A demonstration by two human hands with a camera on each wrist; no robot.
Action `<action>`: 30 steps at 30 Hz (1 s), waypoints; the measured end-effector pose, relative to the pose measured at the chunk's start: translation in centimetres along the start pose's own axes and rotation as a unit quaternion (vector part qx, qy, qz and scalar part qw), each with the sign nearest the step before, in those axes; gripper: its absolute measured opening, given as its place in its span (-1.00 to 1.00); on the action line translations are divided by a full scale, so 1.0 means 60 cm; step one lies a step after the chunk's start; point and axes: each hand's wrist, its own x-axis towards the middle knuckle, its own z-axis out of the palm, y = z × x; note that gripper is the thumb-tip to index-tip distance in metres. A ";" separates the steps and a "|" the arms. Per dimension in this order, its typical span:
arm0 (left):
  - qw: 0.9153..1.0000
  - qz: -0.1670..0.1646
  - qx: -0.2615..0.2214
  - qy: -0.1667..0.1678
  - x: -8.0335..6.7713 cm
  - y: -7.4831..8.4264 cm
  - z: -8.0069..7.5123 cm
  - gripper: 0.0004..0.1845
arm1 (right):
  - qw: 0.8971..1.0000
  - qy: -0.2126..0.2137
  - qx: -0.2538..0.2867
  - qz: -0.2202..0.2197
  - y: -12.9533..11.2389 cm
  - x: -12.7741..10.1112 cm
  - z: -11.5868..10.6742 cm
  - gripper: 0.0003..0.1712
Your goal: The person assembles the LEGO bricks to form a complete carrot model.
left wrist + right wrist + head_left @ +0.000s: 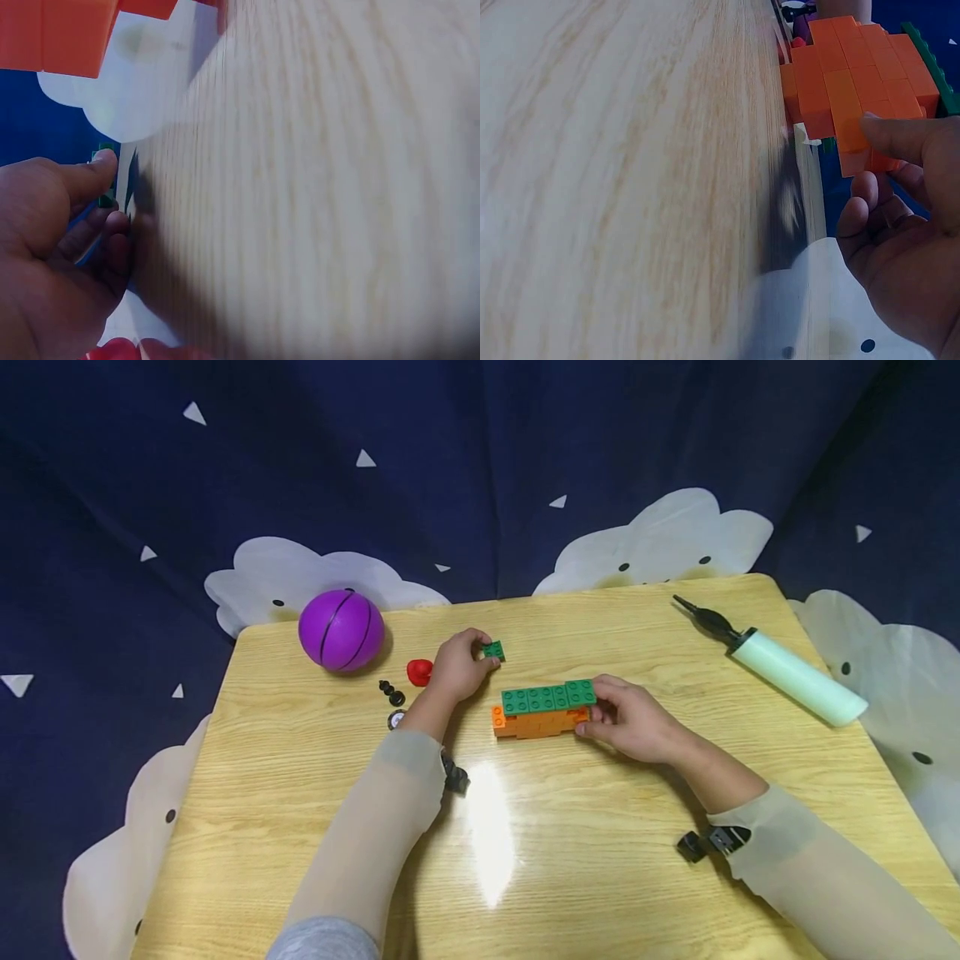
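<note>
With the right hand (633, 722) gripping the orange-and-green plastic brick block (543, 710), the left hand (457, 667) pinched a small green brick (492, 651); aligning studs squarely seemed wise.

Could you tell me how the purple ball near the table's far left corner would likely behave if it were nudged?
The purple ball is round and rests free on the smooth table, so it would probably roll readily. It sits near the edge, so it might roll off.
</note>
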 end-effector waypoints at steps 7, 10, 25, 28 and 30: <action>0.999 0.007 -0.041 0.011 -0.013 -0.003 -0.005 -0.67 | 1.000 0.000 -0.001 -0.003 0.001 0.001 0.001 -0.75; 0.998 0.010 -0.057 0.009 -0.021 -0.003 -0.005 -0.68 | 1.000 0.004 -0.003 -0.002 0.002 -0.001 0.000 -0.75; 0.995 0.052 -0.086 0.023 -0.085 0.004 -0.027 -0.65 | 1.000 0.009 -0.004 -0.005 -0.002 0.003 0.005 -0.72; 0.994 0.057 -0.085 0.023 -0.096 0.006 -0.031 -0.64 | 1.000 0.008 -0.006 -0.003 -0.004 0.003 0.005 -0.76; 0.994 0.061 -0.086 0.026 -0.102 0.006 -0.033 -0.65 | 1.000 0.009 -0.009 -0.003 -0.005 0.004 0.005 -0.76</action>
